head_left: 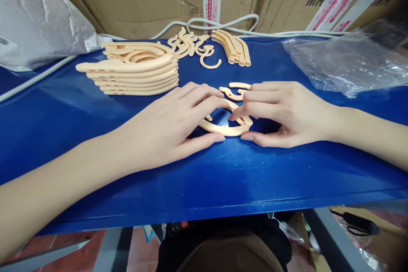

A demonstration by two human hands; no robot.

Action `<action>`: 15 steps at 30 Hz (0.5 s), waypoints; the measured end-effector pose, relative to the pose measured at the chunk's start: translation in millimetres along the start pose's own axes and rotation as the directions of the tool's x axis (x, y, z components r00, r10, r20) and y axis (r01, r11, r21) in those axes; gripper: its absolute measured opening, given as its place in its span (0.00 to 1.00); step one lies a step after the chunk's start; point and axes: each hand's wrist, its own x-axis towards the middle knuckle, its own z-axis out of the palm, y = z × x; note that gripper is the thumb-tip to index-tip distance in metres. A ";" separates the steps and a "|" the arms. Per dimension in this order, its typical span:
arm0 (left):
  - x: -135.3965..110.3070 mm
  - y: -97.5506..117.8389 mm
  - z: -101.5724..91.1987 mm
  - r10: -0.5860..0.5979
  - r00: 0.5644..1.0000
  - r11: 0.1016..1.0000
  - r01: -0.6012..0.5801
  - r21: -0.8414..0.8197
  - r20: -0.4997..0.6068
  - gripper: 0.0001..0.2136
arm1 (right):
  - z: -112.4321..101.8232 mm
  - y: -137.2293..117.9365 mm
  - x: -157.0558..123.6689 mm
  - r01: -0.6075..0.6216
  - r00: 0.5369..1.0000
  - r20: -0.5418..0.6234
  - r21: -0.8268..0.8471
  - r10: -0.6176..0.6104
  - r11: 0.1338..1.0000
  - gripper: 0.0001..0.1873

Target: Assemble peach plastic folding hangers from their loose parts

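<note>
Your left forearm (73,182) lies nearest, slanting in over the blue table (223,187). Brown cartons (153,4) stand behind it, with two bags in front of them — a grey bag (41,17) at left, a clear bag (344,59) at right. Beyond your left hand (178,121) sits a cream stack (134,78). That hand holds the hanger (226,130) low at the table's middle, fingertips on its far side, thumb at its near side. Your right hand (287,108) is at the right corner, its grip narrow — I cannot tell whether it pinches. Farther back, bars (236,49) lie bundled beside heaped hooks (185,43); one loose piece (231,94) lies just past the hanger.
</note>
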 end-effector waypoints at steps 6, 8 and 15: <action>1.7 -0.4 -1.3 -0.002 1.000 1.000 0.001 0.031 0.018 0.23 | 0.2 -0.2 0.7 -0.004 1.000 0.001 -0.017 0.004 1.000 0.19; 2.0 -0.7 -1.6 0.001 1.000 1.000 -0.001 0.031 0.025 0.23 | 0.2 -0.4 0.8 0.001 1.000 -0.002 -0.019 -0.001 1.000 0.19; 0.8 -0.6 -2.4 0.002 1.000 0.999 -0.002 0.041 0.011 0.22 | -1.0 0.1 -1.1 -0.012 0.999 0.034 -0.008 0.012 1.000 0.18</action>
